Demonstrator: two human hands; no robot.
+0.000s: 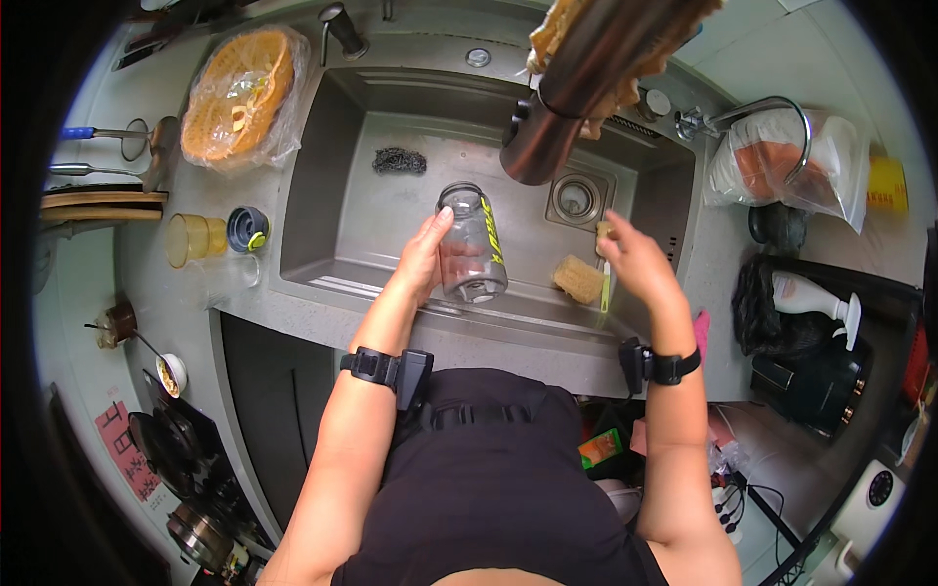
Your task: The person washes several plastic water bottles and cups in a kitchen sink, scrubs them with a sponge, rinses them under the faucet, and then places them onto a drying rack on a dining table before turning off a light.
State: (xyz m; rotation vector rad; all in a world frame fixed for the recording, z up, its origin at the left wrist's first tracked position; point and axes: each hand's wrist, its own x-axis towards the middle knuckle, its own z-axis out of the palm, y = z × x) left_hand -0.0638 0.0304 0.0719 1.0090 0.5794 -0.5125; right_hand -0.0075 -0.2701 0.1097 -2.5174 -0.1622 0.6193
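Note:
My left hand (425,253) is wrapped around a clear grey plastic bottle (473,245) with yellow-green lettering. The bottle has no cap on and is held over the front of the grey sink (440,132). My right hand (639,264) is over the sink's right side, its fingertips at a small yellowish sponge head (603,230); whether they grip it is unclear. Just below lies a thin green-and-white handle (605,289), beside a tan loofah-like scrubber (578,279). A dark bottle cap (248,228) with a yellow-green loop sits on the left counter.
A dark metal cylinder (549,132) hangs into view above the sink, near the drain (576,199). Steel wool (399,160) lies in the basin. Left are a bagged orange basket (236,95) and an amber cup (186,240). A curved faucet (799,121) stands right, near a spray bottle (810,294).

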